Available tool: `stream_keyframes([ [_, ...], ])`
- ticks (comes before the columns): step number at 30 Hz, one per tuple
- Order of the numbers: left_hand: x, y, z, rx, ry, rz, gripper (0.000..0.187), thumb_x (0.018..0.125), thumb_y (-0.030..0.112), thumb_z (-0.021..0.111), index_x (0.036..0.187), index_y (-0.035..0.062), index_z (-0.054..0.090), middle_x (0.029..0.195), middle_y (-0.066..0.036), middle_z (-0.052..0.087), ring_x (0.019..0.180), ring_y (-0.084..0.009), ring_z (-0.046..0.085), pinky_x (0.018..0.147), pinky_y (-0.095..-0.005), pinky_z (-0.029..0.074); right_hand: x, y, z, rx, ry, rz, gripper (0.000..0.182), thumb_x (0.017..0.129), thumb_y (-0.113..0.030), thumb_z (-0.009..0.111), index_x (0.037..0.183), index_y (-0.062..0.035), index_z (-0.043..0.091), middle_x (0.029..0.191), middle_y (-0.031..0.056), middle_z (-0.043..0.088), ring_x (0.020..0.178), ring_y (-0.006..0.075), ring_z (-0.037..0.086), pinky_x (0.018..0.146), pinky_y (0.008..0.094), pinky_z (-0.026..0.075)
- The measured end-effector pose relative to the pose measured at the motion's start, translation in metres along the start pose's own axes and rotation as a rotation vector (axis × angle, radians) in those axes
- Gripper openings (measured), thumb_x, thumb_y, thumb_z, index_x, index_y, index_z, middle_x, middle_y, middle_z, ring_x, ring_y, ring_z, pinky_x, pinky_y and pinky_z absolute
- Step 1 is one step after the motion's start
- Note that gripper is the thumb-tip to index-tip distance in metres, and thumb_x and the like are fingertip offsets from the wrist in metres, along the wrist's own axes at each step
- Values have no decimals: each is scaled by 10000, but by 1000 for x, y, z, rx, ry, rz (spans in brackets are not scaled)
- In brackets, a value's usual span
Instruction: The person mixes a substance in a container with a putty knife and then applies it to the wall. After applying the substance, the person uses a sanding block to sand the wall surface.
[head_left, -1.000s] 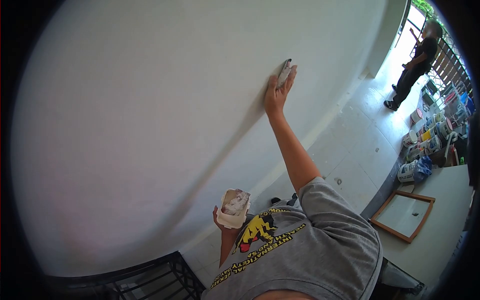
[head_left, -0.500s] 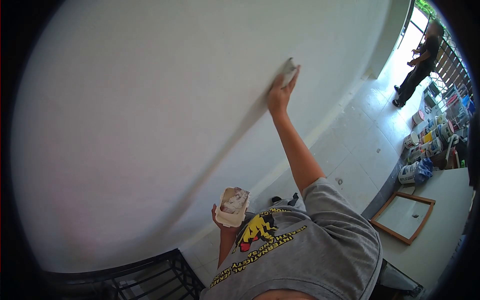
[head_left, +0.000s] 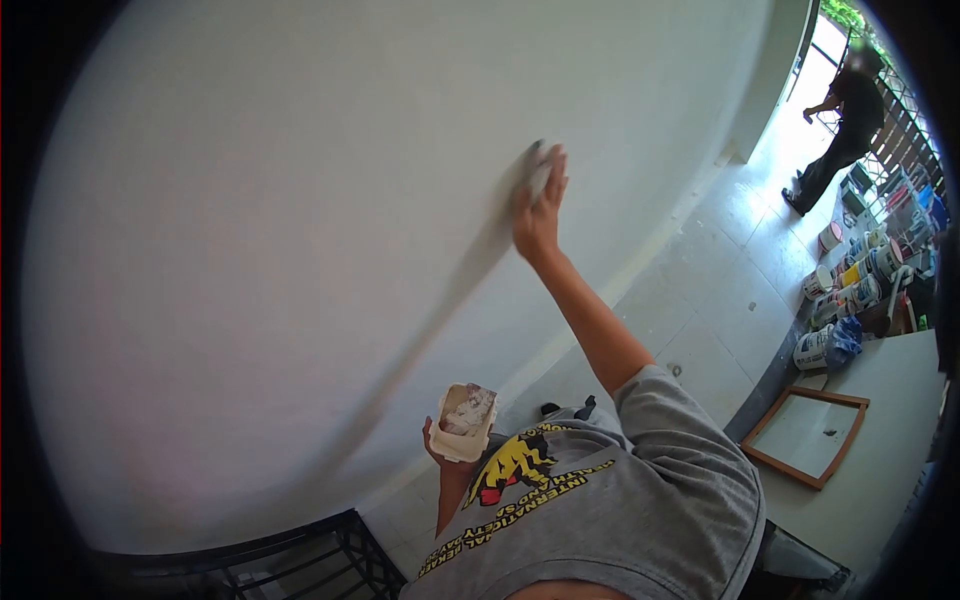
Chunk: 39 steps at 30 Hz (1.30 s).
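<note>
My right hand [head_left: 540, 215] is raised against the white wall [head_left: 300, 250]. It presses a small flat pale tool [head_left: 541, 178] with a dark corner to the surface; motion blur and my fingers hide its exact kind. Lower down, near my waist, my left hand [head_left: 431, 437] grips a cream plastic tub [head_left: 463, 446] from the side and below. Inside the tub lies white, paste-like or powdery material [head_left: 468, 410], with a brownish patch at its upper edge.
A black metal rack [head_left: 350, 540] stands at the wall's lower end. To the right are paint buckets [head_left: 860, 295], a wood-framed panel [head_left: 805, 435] on a pale board [head_left: 890, 400], and tiled floor [head_left: 720, 270]. A person in dark clothes [head_left: 850, 120] stands by the gate.
My right hand has swept left and slightly down along the wall with the flat tool. The tub in my left hand has dipped slightly. The far person has leaned and shifted posture.
</note>
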<state>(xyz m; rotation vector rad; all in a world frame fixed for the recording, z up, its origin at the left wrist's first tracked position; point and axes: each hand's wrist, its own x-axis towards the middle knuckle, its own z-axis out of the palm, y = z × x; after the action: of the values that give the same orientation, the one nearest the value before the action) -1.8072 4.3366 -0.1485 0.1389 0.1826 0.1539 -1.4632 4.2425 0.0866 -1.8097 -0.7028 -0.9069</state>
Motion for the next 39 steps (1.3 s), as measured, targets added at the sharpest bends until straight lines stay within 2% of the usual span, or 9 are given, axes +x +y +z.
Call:
stream_keyframes([
  [2,-2,1,6,-35,16,-3,802,875,628,502,1462,84,449,1439,-205,490,1272,-452,519,1013,-609,471,0,9,-9,-242,-117,-278,613,1048,-278,417,1593,-79,220,1669,208,58,1539,411,-5,1219,555,-11],
  [5,-4,2,14,-89,18,-18,797,877,627,486,1456,80,460,1431,-199,506,1271,-456,523,1019,-606,468,22,13,-14,187,206,263,584,1035,-242,428,1589,-142,272,1666,209,80,1536,424,1,1215,584,-10],
  [9,-4,-3,22,-115,76,-8,783,872,626,490,1452,101,472,1453,-180,497,1299,-440,509,1028,-607,460,4,18,-14,-239,-134,-258,557,1058,-301,378,1584,-142,284,1666,196,83,1523,459,16,1216,581,7],
  [20,-8,-9,11,-132,117,59,761,873,609,516,1458,125,474,1477,-162,481,1335,-420,479,1097,-606,388,23,12,-25,-306,-102,-174,685,1075,-449,295,1572,11,203,1661,223,-23,1532,408,-55,1226,538,27],
  [24,-6,-12,5,-159,117,63,767,872,613,515,1458,120,479,1479,-161,481,1339,-419,475,1094,-614,386,30,20,-18,77,171,146,550,1042,-314,429,1560,-148,351,1659,233,10,1515,481,-4,1213,586,9],
  [28,-7,-14,8,-151,159,93,776,870,621,510,1458,115,480,1479,-164,480,1343,-420,471,1090,-618,387,22,9,-40,-314,-171,-402,556,1028,-238,488,1551,-105,354,1648,261,-26,1516,467,-35,1217,570,25],
  [32,-11,-14,18,-110,145,94,781,872,623,506,1468,119,465,1480,-164,477,1332,-417,483,1070,-613,410,33,17,-25,139,222,245,549,1016,-198,496,1545,-118,373,1628,308,33,1520,460,2,1209,604,51],
  [36,-10,-14,18,-139,158,78,790,873,624,507,1476,118,448,1483,-161,473,1316,-417,498,1043,-604,442,-4,-1,-29,-214,-247,-425,575,1013,-165,481,1569,-145,337,1629,312,-23,1523,457,-36,1194,616,20],
  [39,-11,-7,20,-97,110,47,793,873,631,501,1475,119,444,1482,-167,470,1327,-423,485,1048,-599,439,-3,7,-14,-119,-111,43,575,1006,-184,482,1563,-143,348,1636,299,-24,1520,469,-45,1190,620,8],
])
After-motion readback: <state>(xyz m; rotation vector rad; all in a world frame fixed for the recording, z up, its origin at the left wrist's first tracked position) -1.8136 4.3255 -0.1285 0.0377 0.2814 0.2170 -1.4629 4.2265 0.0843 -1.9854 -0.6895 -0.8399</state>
